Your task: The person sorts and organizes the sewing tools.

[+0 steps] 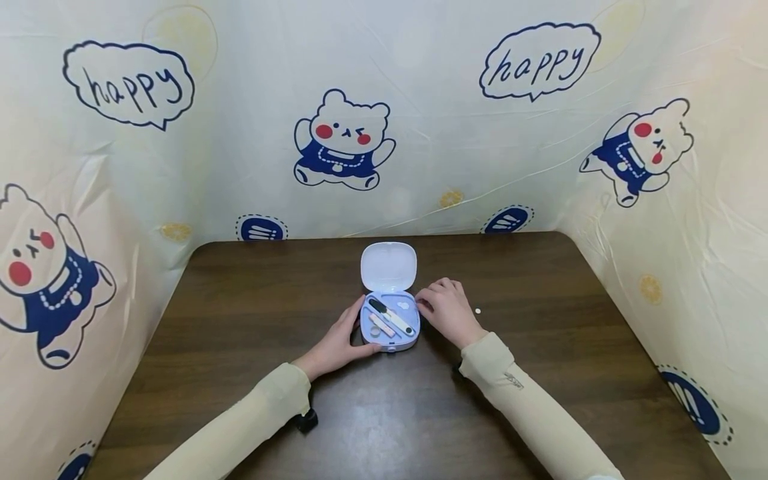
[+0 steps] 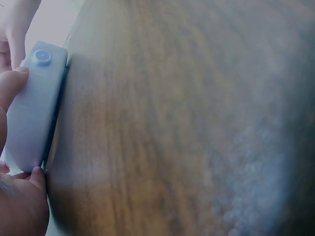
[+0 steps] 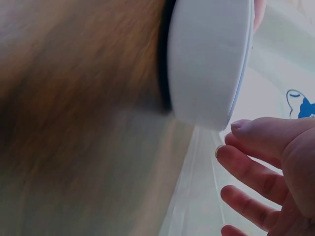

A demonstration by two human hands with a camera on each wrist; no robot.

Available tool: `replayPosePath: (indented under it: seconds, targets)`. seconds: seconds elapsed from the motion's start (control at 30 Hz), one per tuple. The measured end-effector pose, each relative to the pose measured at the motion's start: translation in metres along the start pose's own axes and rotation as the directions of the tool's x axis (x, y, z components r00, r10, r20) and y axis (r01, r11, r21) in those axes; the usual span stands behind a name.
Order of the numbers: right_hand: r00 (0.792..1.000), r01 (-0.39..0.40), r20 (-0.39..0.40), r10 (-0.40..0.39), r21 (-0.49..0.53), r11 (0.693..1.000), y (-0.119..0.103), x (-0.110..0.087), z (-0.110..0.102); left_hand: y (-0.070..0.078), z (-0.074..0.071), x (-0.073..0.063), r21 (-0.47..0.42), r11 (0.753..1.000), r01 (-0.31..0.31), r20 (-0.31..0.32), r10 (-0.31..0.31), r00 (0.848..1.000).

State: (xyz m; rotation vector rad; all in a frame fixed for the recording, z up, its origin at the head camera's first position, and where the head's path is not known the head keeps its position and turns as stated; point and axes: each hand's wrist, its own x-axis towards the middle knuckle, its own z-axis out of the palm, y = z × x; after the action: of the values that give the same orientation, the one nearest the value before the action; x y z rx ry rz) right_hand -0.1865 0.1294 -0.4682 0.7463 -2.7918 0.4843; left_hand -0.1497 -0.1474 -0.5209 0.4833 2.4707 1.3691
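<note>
In the head view a light blue rounded case (image 1: 391,345) sits on the table with its pale lid (image 1: 389,267) tipped back. In it lie a slim dark-and-white tool (image 1: 390,316), a short pale pink stick (image 1: 381,325), a small greyish round piece (image 1: 375,331) and small white pieces (image 1: 403,305). My left hand (image 1: 337,342) grips the case, fingers along its left side and thumb at the front by the round catch (image 2: 42,57). At the case's right rim is my right hand (image 1: 447,308); the right wrist view shows its fingers loosely bent and spread, thumb tip close to the rim.
A small white disc (image 1: 477,311) lies on the dark wooden table (image 1: 240,320), right of the right hand. Printed cloth (image 1: 432,147) hangs behind the table and along both sides. Each sleeve has a dark wrist-worn device at its cuff.
</note>
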Motion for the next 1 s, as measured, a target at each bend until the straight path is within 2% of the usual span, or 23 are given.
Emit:
replayPosePath:
  seconds: [0.6,1.0]
  targets:
    - [0.995,-0.101,0.002,0.101,0.01,0.995,0.052,-0.032,-0.015,0.005,-0.001,-0.003,0.004,1.0,0.021,0.005,-0.021,1.0]
    - [0.96,-0.261,0.127,0.248,0.105,0.959,0.09,-0.046,-0.021,0.004,-0.001,-0.002,0.009,1.0,0.019,0.004,-0.019,1.0]
